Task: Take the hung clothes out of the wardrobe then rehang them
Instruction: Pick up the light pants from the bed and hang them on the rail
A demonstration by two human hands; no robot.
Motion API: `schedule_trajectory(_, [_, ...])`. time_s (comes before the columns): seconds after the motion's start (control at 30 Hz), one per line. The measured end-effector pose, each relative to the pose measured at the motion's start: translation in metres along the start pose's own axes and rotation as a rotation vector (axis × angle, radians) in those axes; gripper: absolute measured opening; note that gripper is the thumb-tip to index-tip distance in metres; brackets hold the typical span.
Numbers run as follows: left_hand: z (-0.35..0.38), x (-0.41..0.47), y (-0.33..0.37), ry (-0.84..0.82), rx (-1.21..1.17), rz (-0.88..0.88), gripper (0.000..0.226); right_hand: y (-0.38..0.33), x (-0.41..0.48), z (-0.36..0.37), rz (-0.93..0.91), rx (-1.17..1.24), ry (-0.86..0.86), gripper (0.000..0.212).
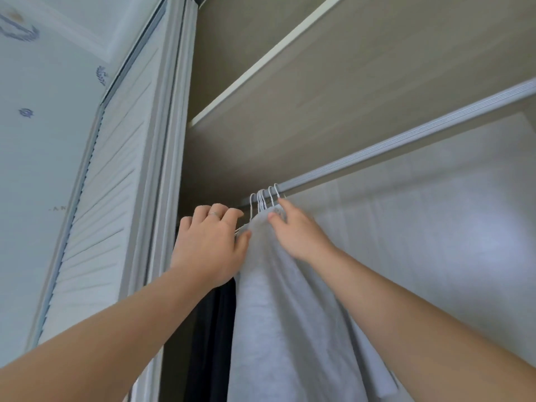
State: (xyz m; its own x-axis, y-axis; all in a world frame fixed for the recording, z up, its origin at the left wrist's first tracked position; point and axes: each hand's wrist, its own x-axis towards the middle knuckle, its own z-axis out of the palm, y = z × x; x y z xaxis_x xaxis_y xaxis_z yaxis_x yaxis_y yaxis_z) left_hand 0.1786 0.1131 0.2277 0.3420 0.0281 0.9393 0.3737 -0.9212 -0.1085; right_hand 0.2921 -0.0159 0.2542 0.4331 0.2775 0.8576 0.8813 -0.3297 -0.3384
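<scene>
Grey garment (290, 314) hangs between left grip (208, 242) and right grip (295, 230).

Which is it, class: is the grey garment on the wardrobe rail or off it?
On the rail: the white hanger hooks loop over the rail, and the grey garment drops from them.

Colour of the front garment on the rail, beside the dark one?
Plain light grey garment, no pattern; head view shows it.
</scene>
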Motion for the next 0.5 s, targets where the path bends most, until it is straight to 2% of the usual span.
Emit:
schedule_trajectory(0.1, [-0.020,-0.038,-0.020,0.029,0.028,0.011,0.050,-0.022,-0.040,0.006,-0.084,-0.026,0.065,0.053])
schedule_trajectory(0.23, [-0.054,-0.096,-0.053,-0.090,0.089,-0.020,0.059,-0.054,-0.102,0.024,-0.165,-0.038,0.043,0.054])
schedule_trajectory(0.37, [-0.107,-0.172,-0.096,-0.192,0.191,-0.023,0.069,-0.098,-0.171,0.051,-0.219,-0.008,-0.097,0.058])
schedule_trajectory(0.5, [-0.179,-0.264,-0.130,-0.292,0.264,-0.112,0.073,-0.153,-0.249,0.078,-0.286,0.100,-0.249,0.060])
